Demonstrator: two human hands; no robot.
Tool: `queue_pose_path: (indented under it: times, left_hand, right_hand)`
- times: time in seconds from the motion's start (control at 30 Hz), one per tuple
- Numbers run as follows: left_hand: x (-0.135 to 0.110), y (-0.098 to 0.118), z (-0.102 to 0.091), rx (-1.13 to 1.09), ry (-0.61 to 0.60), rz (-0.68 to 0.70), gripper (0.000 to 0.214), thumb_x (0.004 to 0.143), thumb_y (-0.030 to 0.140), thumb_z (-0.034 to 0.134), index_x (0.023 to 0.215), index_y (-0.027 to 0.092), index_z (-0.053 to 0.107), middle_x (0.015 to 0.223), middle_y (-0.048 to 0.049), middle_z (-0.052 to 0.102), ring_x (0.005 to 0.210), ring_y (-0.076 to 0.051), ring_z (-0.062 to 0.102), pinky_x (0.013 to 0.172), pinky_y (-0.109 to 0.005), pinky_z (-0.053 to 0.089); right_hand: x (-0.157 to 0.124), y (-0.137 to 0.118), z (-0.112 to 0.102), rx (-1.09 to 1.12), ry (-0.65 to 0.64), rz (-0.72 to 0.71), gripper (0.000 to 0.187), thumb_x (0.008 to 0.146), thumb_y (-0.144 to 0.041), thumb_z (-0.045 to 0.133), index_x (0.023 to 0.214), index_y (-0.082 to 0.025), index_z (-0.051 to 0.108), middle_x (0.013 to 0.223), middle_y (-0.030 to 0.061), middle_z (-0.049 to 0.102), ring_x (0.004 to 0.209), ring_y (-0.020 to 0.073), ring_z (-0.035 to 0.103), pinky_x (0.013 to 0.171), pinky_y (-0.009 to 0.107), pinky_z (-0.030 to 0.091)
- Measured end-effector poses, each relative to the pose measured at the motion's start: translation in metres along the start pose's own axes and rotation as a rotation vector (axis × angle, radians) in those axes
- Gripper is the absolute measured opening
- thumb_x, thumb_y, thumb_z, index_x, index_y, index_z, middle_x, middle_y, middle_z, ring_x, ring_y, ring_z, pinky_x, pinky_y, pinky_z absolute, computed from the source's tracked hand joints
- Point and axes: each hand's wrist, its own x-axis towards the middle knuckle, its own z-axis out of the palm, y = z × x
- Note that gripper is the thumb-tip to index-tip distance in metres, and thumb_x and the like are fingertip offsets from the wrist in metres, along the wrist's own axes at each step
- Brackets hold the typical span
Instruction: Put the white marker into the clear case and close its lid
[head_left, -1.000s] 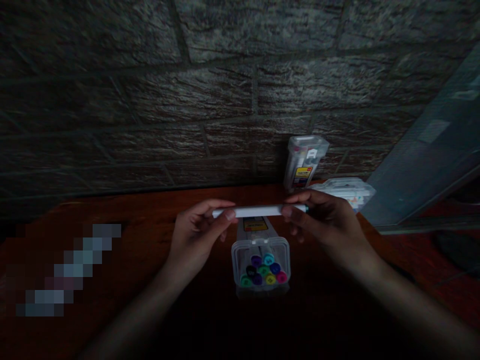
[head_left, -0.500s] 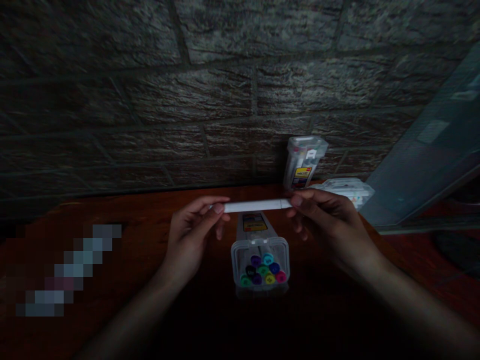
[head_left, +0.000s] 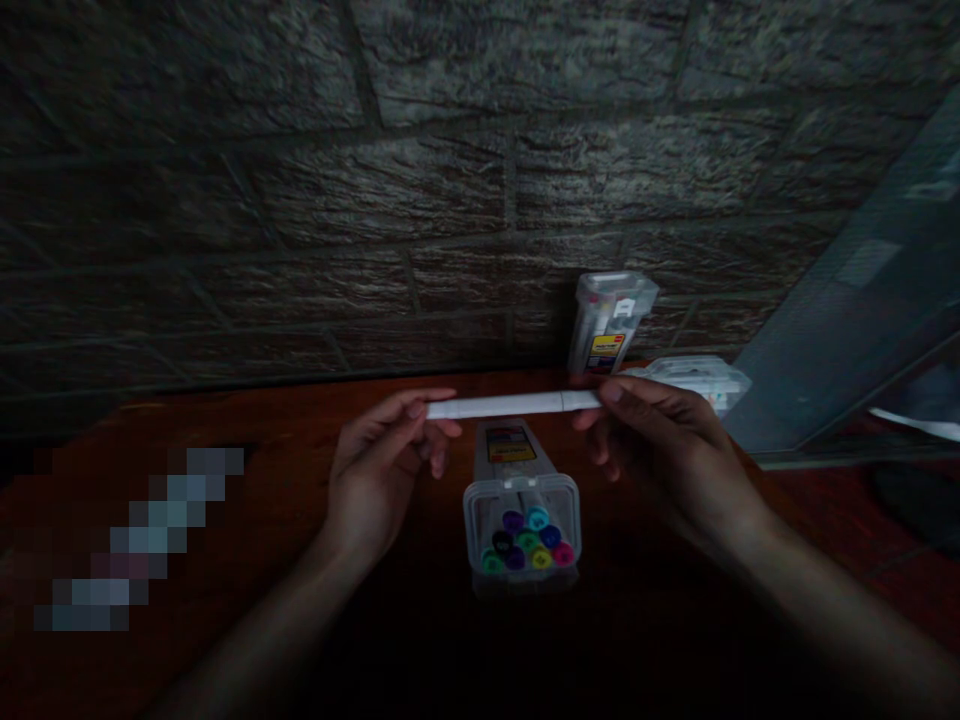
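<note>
A white marker (head_left: 501,405) is held level in the air between my two hands, a thin seam showing near its right end. My left hand (head_left: 379,455) pinches the left tip between thumb and fingers. At the other end, the thumb and fingers of my right hand (head_left: 667,430) grip the marker, and my fingertips hide its very end. Below and between my hands lies an open clear plastic case (head_left: 523,485), its mouth facing me. Several markers (head_left: 527,540) inside show round coloured ends: purple, light blue, black, green, blue, yellow and pink.
Another clear marker case (head_left: 609,320) stands upright against the brick wall (head_left: 450,200). A further clear case (head_left: 709,380) lies behind my right hand. A pixelated patch covers part of the wooden table (head_left: 262,440) at left. A grey panel (head_left: 840,290) rises at right.
My hands have drifted slightly apart, and more of the marker shows at both ends. Something pale has come into view at the far right edge. The cases stay where they were.
</note>
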Motion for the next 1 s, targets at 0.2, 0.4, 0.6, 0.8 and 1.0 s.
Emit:
queue_pose_path:
  times: [0.2, 0.4, 0.6, 0.8, 1.0]
  left_hand:
    - [0.0007, -0.0009, -0.0009, -0.013, -0.011, -0.007, 0.021, 0.091, 0.027, 0.069, 0.104, 0.018, 0.083, 0.076, -0.0062, 0.077, 0.053, -0.012, 0.058, 0.05, -0.026, 0.045]
    - [0.0004, -0.0002, -0.0008, -0.029, -0.011, -0.013, 0.021, 0.091, 0.027, 0.069, 0.103, 0.018, 0.083, 0.075, -0.0065, 0.076, 0.052, -0.012, 0.057, 0.05, -0.026, 0.045]
    - [0.0002, 0.0017, -0.0001, -0.047, -0.018, -0.016, 0.021, 0.089, 0.028, 0.071, 0.104, 0.017, 0.083, 0.073, -0.0063, 0.076, 0.052, -0.012, 0.057, 0.049, -0.026, 0.045]
    - [0.0001, 0.0031, 0.0025, -0.045, 0.001, -0.018, 0.02, 0.089, 0.028, 0.073, 0.102, 0.016, 0.082, 0.07, -0.0051, 0.075, 0.05, -0.011, 0.056, 0.048, -0.024, 0.045]
    - [0.0001, 0.0005, 0.0035, 0.027, 0.018, 0.018, 0.019, 0.091, 0.03, 0.072, 0.102, 0.019, 0.083, 0.069, -0.0034, 0.073, 0.049, -0.01, 0.053, 0.047, -0.024, 0.044]
  right_hand:
    - [-0.0005, -0.0004, -0.0015, 0.027, 0.009, 0.019, 0.017, 0.086, -0.037, 0.082, 0.096, -0.024, 0.084, 0.076, 0.0041, 0.078, 0.051, 0.0126, 0.061, 0.04, 0.021, 0.048]
    - [-0.0002, -0.0002, -0.0017, 0.043, 0.001, 0.026, 0.017, 0.088, -0.035, 0.078, 0.099, -0.024, 0.084, 0.077, 0.0044, 0.079, 0.051, 0.0131, 0.061, 0.04, 0.022, 0.048]
    - [-0.0001, -0.0014, -0.0018, 0.07, -0.006, 0.045, 0.016, 0.088, -0.034, 0.079, 0.098, -0.023, 0.084, 0.077, 0.0041, 0.079, 0.051, 0.0122, 0.062, 0.04, 0.02, 0.048]
    - [0.0, -0.0012, -0.0013, 0.048, 0.005, 0.028, 0.019, 0.086, -0.039, 0.082, 0.096, -0.023, 0.083, 0.076, 0.0039, 0.079, 0.05, 0.012, 0.062, 0.039, 0.019, 0.048]
    - [0.0008, 0.0004, -0.0004, -0.012, 0.023, -0.009, 0.021, 0.083, -0.042, 0.086, 0.086, -0.022, 0.082, 0.076, 0.0046, 0.079, 0.049, 0.0116, 0.061, 0.038, 0.019, 0.048]
